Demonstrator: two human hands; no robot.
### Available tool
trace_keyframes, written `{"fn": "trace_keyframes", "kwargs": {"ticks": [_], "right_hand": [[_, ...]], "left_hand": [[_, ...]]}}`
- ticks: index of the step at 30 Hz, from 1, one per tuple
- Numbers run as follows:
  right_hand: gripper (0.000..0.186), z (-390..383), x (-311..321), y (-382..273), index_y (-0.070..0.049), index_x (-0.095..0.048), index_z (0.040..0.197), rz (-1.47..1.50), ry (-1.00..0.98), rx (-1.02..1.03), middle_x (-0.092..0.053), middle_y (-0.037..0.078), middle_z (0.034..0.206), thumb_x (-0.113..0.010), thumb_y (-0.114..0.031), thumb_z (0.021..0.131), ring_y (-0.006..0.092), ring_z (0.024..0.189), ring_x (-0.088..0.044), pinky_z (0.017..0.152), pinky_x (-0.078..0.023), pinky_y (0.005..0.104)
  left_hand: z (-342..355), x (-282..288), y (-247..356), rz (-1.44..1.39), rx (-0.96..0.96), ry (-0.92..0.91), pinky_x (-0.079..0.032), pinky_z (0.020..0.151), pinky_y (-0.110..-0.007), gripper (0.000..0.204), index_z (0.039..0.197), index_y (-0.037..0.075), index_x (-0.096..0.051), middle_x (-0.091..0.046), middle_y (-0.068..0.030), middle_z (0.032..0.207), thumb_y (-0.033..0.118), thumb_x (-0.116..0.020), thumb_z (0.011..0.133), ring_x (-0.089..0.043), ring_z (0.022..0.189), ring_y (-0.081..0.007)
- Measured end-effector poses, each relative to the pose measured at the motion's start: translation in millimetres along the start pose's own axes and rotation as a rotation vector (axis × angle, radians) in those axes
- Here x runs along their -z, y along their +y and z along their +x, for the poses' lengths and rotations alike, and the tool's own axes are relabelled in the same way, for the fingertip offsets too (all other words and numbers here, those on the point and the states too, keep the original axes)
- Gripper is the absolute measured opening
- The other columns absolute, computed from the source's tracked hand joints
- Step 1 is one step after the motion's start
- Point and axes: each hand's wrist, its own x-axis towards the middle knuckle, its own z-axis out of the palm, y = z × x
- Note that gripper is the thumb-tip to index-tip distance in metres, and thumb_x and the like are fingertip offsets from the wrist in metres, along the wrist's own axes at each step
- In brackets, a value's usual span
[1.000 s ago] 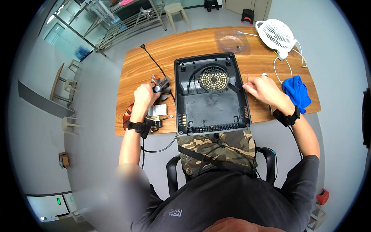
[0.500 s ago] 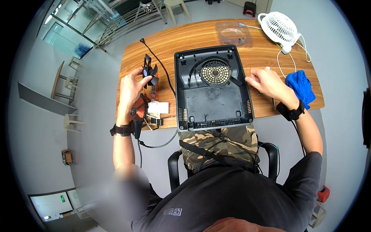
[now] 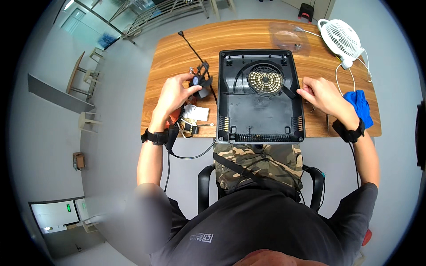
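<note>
A black open housing with a round, beige-backed vent grille sits at the front edge of the table. To its left, my left hand pinches a small black cooling fan by thumb and fingers, tilted above the table. At the housing's right wall my right hand is closed, thumb against curled fingers. Whether something small is between those fingertips cannot be made out. Circuit parts with a white block lie below the fan, partly hidden by my left wrist.
A black cable with a plug runs down the left of the wooden table. At the far right stand a clear plastic tray and a white fan with its cord. A blue cloth lies beyond my right wrist.
The whole view has shifted, so the table appears farther right. My left hand has brought the cooling fan closer to the housing and tipped it. My right hand stays by the housing's right wall.
</note>
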Motion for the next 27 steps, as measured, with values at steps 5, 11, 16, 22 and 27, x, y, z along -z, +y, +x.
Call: {"fn": "trace_keyframes", "kwargs": {"ticks": [5, 11, 16, 22, 27], "right_hand": [[0.032, 38, 22, -40, -0.003, -0.06, 0.089, -0.148, -0.038, 0.215, -0.066, 0.017, 0.072, -0.069, -0.033, 0.096, 0.0423, 0.075, -0.067, 0.067, -0.053, 0.051], [0.049, 116, -9, -88, 0.0, -0.057, 0.109, -0.261, 0.012, 0.564, -0.069, 0.02, 0.104, -0.072, -0.043, 0.092, 0.0411, 0.09, -0.069, 0.075, -0.056, 0.0482], [0.07, 157, -52, -127, 0.005, -0.056, 0.123, -0.307, 0.05, 0.659, -0.059, 0.02, 0.118, -0.076, -0.051, 0.086, 0.0365, 0.108, -0.064, 0.087, -0.056, 0.0446], [0.082, 185, -89, -177, 0.004, -0.058, 0.131, -0.38, -0.184, 0.653, -0.06, 0.017, 0.128, -0.076, -0.06, 0.082, 0.0325, 0.124, -0.055, 0.103, -0.045, 0.0433], [0.069, 197, -116, -191, 0.001, -0.061, 0.127, -0.349, -0.177, 0.623, -0.06, 0.016, 0.129, -0.077, -0.053, 0.086, 0.0324, 0.126, -0.054, 0.104, -0.044, 0.0454]], "left_hand": [[-17, 0, 9, 0.046, 0.081, -0.077, -0.055, 0.093, -0.041, 0.051, 0.118, -0.001, -0.074, -0.074, -0.0214, 0.113, 0.033, -0.086, 0.081, -0.072, 0.104, -0.0357], [-24, -2, 6, 0.146, -0.021, -0.032, -0.055, 0.091, -0.043, 0.048, 0.114, 0.001, -0.075, -0.075, -0.0191, 0.109, 0.033, -0.086, 0.081, -0.071, 0.102, -0.0362], [-21, 1, 14, 0.203, -0.031, -0.105, -0.055, 0.089, -0.044, 0.049, 0.11, 0.001, -0.075, -0.076, -0.0171, 0.107, 0.036, -0.086, 0.079, -0.072, 0.1, -0.0362], [-23, 3, -10, 0.168, -0.011, -0.08, -0.056, 0.086, -0.044, 0.046, 0.108, 0.002, -0.077, -0.076, -0.017, 0.099, 0.035, -0.087, 0.077, -0.073, 0.093, -0.0363], [-30, 3, -22, 0.186, 0.007, -0.08, -0.057, 0.084, -0.044, 0.044, 0.107, 0.004, -0.078, -0.077, -0.0169, 0.098, 0.035, -0.086, 0.077, -0.073, 0.093, -0.0356]]}}
